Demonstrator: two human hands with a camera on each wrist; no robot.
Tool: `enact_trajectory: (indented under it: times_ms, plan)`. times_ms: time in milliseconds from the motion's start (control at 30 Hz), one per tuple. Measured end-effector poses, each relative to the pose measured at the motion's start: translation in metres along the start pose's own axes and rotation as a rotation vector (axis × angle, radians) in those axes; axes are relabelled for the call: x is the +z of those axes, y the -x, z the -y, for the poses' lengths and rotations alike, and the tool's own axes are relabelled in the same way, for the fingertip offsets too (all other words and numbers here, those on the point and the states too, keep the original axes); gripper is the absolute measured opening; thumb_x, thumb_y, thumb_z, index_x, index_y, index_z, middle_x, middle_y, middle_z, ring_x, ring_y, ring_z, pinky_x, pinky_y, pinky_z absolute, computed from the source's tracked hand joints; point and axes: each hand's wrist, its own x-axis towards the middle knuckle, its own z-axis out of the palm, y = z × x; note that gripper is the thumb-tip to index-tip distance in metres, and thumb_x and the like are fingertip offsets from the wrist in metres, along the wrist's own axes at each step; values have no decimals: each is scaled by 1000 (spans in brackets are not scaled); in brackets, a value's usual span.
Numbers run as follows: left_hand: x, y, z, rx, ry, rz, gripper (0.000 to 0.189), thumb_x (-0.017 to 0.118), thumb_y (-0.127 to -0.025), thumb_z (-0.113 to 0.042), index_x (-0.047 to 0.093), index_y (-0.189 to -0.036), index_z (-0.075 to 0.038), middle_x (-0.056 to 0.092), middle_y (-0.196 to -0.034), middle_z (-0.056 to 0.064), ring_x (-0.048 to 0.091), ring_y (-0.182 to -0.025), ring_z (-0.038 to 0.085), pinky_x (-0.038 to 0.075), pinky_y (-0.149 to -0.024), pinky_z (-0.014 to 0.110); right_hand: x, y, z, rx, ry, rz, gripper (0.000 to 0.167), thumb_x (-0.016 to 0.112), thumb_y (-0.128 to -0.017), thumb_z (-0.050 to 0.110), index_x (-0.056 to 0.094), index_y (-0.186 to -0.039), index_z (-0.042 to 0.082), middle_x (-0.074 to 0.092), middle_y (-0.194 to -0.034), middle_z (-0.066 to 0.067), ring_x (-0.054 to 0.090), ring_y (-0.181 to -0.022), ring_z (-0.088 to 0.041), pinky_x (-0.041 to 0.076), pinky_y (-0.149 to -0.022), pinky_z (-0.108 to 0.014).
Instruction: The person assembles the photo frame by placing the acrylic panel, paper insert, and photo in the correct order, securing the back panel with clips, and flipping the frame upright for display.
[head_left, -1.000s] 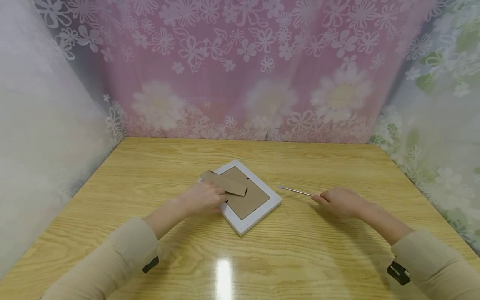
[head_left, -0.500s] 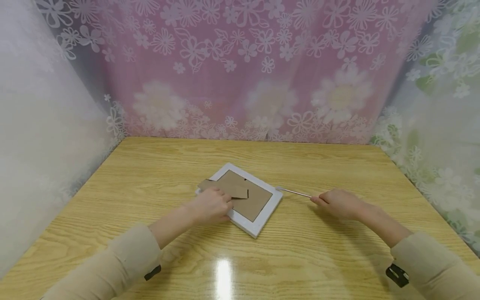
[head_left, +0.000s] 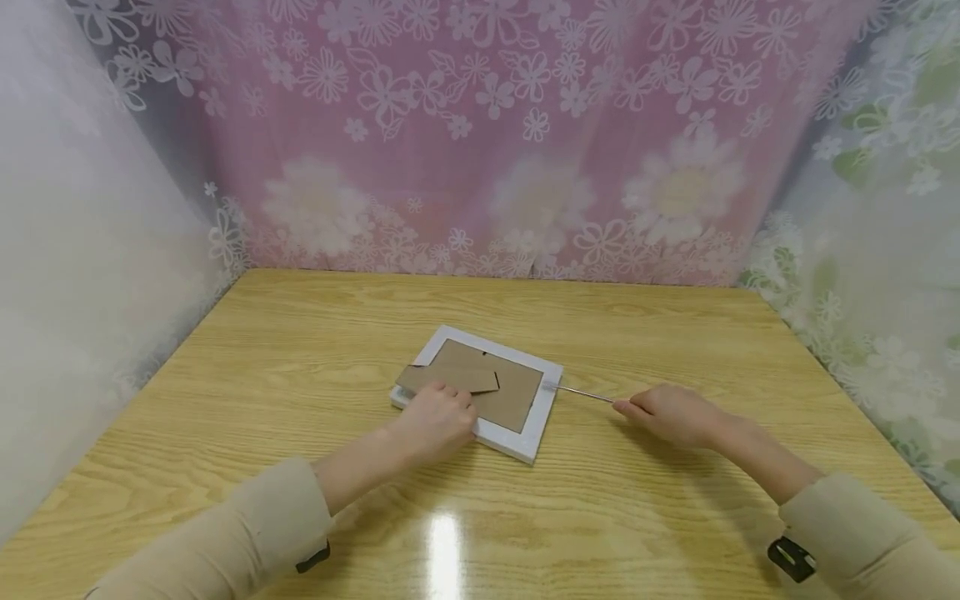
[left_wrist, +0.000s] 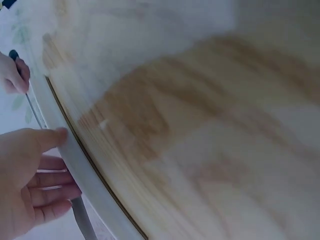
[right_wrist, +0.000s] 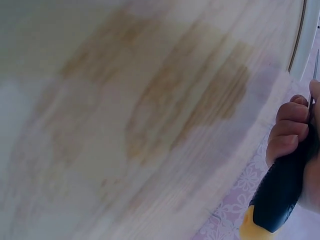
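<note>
A white picture frame (head_left: 510,442) lies back side up on the table, with brown backing board (head_left: 517,396) inside its border. Its brown stand flap (head_left: 450,377) slants across the left part. My left hand (head_left: 438,423) grips the frame's near side; the left wrist view has the thumb (left_wrist: 59,136) on the frame's edge and the fingers (left_wrist: 55,192) on the other side. In my right hand (head_left: 678,415) is a screwdriver, its thin metal shaft (head_left: 588,394) pointing left. The tip overlaps the frame's right border. Its black and yellow handle (right_wrist: 277,195) shows in the right wrist view.
The wood-grain table (head_left: 315,333) spreads around the frame, with a bright light reflection near its front. A pink flowered curtain (head_left: 420,167) hangs behind, and pale curtains (head_left: 885,275) flank both sides.
The frame has turned counterclockwise under my left hand, which has shifted right and nearer. The screwdriver tip, apart from the frame earlier, now overlaps its right border; the right hand has barely moved.
</note>
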Motion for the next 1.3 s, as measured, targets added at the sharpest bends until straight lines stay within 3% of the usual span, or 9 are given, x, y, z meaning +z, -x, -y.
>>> enact_trajectory:
  times_ms: [300,467,600,700,767,1000,1167,1300]
  plan:
    - [-3,-7,-13,-89,25,2,25,67,-83,-34,66,-71,-12,60,-67,-1,60,-62,13,51,-61,25,8,0,-2,-33,-30,-2,44,40,-99,39,50,-61,18,27,-53,11,25,-48,-4,29,-48,-22]
    - [-1,-11,-18,-113,27,-24,30,68,-82,-35,62,-64,-12,57,-62,-1,58,-58,12,50,-56,23,12,0,0,-21,-80,27,45,37,-99,44,52,-65,19,26,-55,10,22,-49,-5,31,-51,-23]
    - [-1,-12,-21,-111,1,-42,28,69,-82,-33,62,-65,-12,56,-62,-1,57,-58,12,48,-53,23,12,-1,-1,-8,-99,44,45,35,-98,47,60,-75,19,27,-57,9,28,-51,-6,36,-58,-27]
    - [0,-11,-24,-99,-32,-52,14,69,-81,-22,66,-72,-12,59,-67,0,58,-61,12,48,-54,22,12,-2,-2,-4,-108,56,46,35,-98,47,67,-86,16,35,-58,9,40,-57,-6,40,-63,-30]
    - [0,-10,-27,-89,-38,-55,3,68,-80,-14,69,-79,-11,60,-72,0,58,-64,12,49,-54,22,12,-3,-2,-13,-106,52,47,35,-98,46,69,-91,15,51,-65,8,51,-64,-8,46,-68,-33]
    - [-3,-8,-34,-89,34,-21,16,66,-80,-5,68,-96,-4,62,-79,5,58,-68,14,49,-52,18,12,-4,-2,-20,-146,86,45,34,-98,46,65,-82,18,55,-72,7,53,-71,-9,46,-71,-35]
    - [-4,-8,-35,-119,83,-25,16,66,-80,-3,67,-96,-4,63,-79,8,57,-65,15,48,-48,19,12,-3,-2,-18,-163,93,45,35,-99,44,69,-94,15,66,-98,0,62,-94,-19,48,-84,-45]
    - [-3,-9,-34,-114,77,-24,16,67,-80,-5,68,-96,-4,65,-79,8,58,-64,15,49,-48,19,12,-3,-2,-33,-165,94,45,34,-99,43,69,-93,15,65,-92,2,62,-90,-17,49,-82,-44]
